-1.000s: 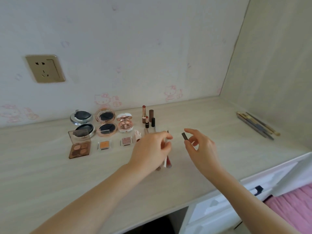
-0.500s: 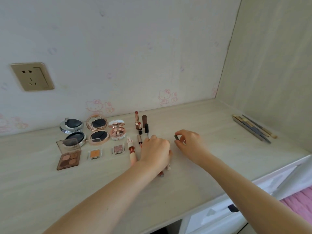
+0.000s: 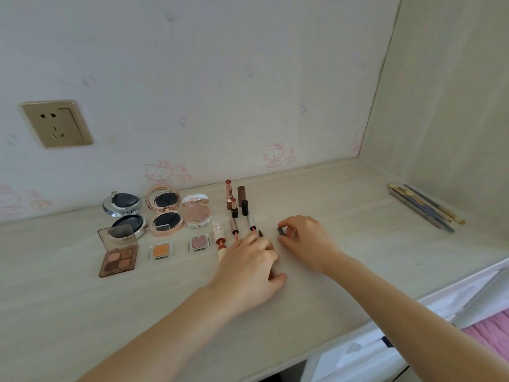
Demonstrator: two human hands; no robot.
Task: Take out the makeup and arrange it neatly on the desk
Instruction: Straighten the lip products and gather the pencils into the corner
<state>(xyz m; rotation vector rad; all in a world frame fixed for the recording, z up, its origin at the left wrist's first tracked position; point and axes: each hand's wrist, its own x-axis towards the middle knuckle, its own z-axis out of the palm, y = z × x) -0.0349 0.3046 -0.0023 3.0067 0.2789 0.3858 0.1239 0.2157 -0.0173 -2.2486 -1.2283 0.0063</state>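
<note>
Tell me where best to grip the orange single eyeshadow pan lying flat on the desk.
Probably the orange eyeshadow pan is best pinched from above across its clear case's left and right edges. It lies flat and low, so the top offers no hold, and bare desk shows on both sides, between the brown palette and the pink pan.

Bare tabletop (image 3: 358,244) lies open between my right grip (image 3: 305,238) and the brushes (image 3: 424,206) by the side wall, while lipsticks (image 3: 234,199) and compacts (image 3: 162,210) crowd my left.
</note>
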